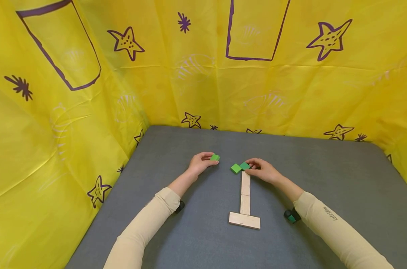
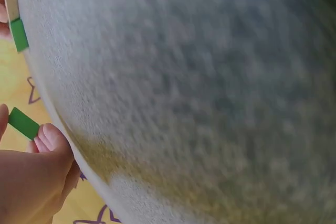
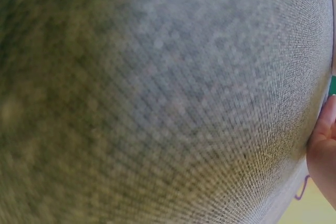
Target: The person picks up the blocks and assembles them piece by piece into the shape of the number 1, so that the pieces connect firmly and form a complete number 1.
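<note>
My left hand (image 1: 201, 163) pinches a light green block (image 1: 215, 157) between thumb and fingers, left of the others. In the left wrist view this block (image 2: 24, 123) sits between the fingertips. My right hand (image 1: 262, 170) holds a darker green block (image 1: 244, 166) by its right side, at the far end of a line of wooden planks. Another light green block (image 1: 236, 169) lies against its left side, turned like a diamond. Two pale wooden planks, a far one (image 1: 245, 183) and a near one (image 1: 245, 205), run end to end below it.
A third wooden plank (image 1: 244, 220) lies crosswise at the near end of the line. Everything rests on a dark grey table (image 1: 196, 239). A yellow cloth (image 1: 203, 89) with purple starfish drawings hangs along the table's back and sides.
</note>
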Available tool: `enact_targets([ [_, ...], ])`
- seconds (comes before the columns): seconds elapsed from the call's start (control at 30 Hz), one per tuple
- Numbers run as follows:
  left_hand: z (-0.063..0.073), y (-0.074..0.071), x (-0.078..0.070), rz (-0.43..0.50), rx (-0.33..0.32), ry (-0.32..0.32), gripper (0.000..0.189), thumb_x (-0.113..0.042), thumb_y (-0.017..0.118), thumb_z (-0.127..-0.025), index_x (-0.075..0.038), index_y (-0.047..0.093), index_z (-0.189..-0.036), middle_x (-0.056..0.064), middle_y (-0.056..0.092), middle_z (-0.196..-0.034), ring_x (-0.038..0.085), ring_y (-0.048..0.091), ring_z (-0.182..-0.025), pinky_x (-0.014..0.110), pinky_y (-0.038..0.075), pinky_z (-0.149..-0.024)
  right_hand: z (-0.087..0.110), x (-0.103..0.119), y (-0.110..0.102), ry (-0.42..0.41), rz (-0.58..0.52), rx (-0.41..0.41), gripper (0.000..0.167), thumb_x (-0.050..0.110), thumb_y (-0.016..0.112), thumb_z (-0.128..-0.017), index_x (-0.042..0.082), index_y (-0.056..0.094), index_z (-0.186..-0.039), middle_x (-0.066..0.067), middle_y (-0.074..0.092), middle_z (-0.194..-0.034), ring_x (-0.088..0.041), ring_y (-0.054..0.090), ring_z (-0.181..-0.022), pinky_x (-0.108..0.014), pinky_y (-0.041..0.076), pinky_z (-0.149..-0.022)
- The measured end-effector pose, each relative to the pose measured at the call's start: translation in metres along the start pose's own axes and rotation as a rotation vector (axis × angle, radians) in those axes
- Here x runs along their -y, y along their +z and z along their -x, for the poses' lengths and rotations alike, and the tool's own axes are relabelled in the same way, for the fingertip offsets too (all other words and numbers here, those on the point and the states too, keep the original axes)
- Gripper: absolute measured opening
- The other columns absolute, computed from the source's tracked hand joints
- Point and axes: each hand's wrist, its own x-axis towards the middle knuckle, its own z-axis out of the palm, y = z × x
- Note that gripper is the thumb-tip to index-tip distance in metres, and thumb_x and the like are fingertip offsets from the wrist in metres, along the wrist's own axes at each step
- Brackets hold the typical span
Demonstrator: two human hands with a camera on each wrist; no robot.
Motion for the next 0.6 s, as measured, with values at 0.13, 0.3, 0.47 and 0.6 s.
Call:
enact_targets([
  [0.13,0.004,0.004,-0.002,0.009,0.021,0.006,0.045,-0.019,0.081,-0.08,-0.007,0.067,-0.12,0.006,0.067,-0.111,0.019,0.062,-0.098,0.034,0.049,-0.085,0.0,0.0,0.0,0.004,0.004,0.0,0.041,0.019,0.069,-0.091,-0.001,0.06,-0.125,-0.01,0.058,-0.103,-0.024,0.051,-0.095,-0.037,0.042,-0.083],
  [0.3,0.006,0.01,-0.001,0.006,0.058,0.026,0.044,-0.018,0.082,-0.079,-0.007,0.067,-0.119,0.006,0.068,-0.108,0.017,0.062,-0.094,0.032,0.05,-0.083,0.0,0.0,-0.001,0.006,0.005,0.0,0.041,0.018,0.068,-0.091,-0.001,0.059,-0.126,-0.012,0.058,-0.104,-0.025,0.051,-0.096,-0.037,0.042,-0.083],
  [0.47,0.009,0.016,-0.002,-0.027,0.1,0.051,0.045,-0.019,0.082,-0.08,-0.007,0.067,-0.12,0.007,0.067,-0.11,0.02,0.062,-0.099,0.033,0.05,-0.083,-0.001,0.0,0.0,0.002,-0.002,-0.002,0.041,0.019,0.069,-0.091,-0.002,0.06,-0.125,-0.011,0.058,-0.103,-0.024,0.051,-0.095,-0.036,0.042,-0.082],
  [0.6,0.012,0.019,-0.004,-0.052,0.125,0.072,0.046,-0.02,0.082,-0.08,-0.007,0.066,-0.121,0.007,0.066,-0.112,0.022,0.061,-0.103,0.034,0.051,-0.085,-0.001,0.0,0.0,0.001,-0.003,0.0,0.041,0.019,0.069,-0.091,-0.002,0.06,-0.125,-0.011,0.058,-0.103,-0.024,0.051,-0.095,-0.036,0.043,-0.082],
])
